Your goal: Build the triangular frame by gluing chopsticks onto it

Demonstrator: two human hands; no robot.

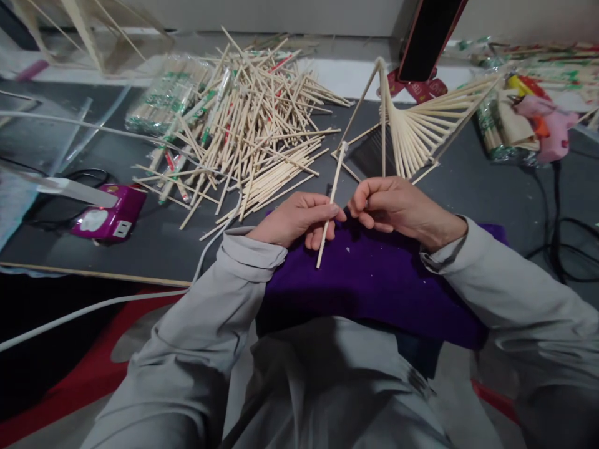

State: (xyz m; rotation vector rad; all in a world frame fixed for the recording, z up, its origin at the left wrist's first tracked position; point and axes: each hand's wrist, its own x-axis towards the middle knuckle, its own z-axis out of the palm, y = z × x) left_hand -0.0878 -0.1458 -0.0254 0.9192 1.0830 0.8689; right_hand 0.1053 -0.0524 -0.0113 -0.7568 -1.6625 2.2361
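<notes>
My left hand [306, 218] is closed around a thin wooden chopstick [331, 212], which slants up and away, with a whitish lump at its upper end. Just to the right, my right hand [390, 209] has its fingers curled and the thumb side drawn in close to the left fingertips. Whatever it pinches, if anything, is too small to see. Beyond the right hand stands a fan-shaped chopstick structure [412, 134] of many sticks set side by side in a twist. Under both hands lies a purple cloth [360, 274] with small white specks.
A big heap of loose chopsticks [253, 125] covers the back left, beside a plastic-wrapped pack [163, 93]. A pink glue gun [550, 128] lies at the right with its black cord. At the left sits a purple power socket [112, 212]. A white cable [201, 255] crosses the table edge.
</notes>
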